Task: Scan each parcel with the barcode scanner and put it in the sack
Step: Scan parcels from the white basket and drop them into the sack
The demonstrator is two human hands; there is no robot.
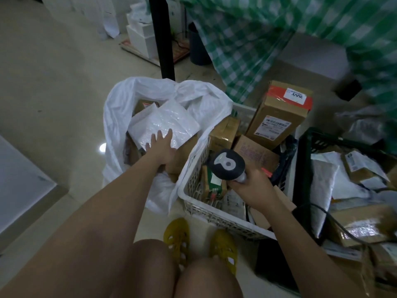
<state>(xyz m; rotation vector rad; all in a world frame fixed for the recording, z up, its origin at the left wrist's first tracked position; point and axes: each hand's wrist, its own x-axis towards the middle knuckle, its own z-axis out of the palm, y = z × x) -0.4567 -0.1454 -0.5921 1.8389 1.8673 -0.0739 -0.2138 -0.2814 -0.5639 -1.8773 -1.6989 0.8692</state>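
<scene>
A white sack [120,108] stands open on the floor at centre left, with brown boxes inside. On top of them lies a white bubble-wrap parcel [169,119]. My left hand [161,145] reaches into the sack and lies on this parcel's near edge, fingers straight. My right hand [251,188] grips the handle of the barcode scanner [227,164], held over a white basket [199,207] of parcels. A tall brown box [277,117] with a red band stands at the basket's far side.
A dark crate [309,160] at the right holds more white and brown parcels. A black post [161,35] rises behind the sack. Green checked cloth [257,39] hangs at the back right. My knees and yellow shoes [178,237] are at the bottom.
</scene>
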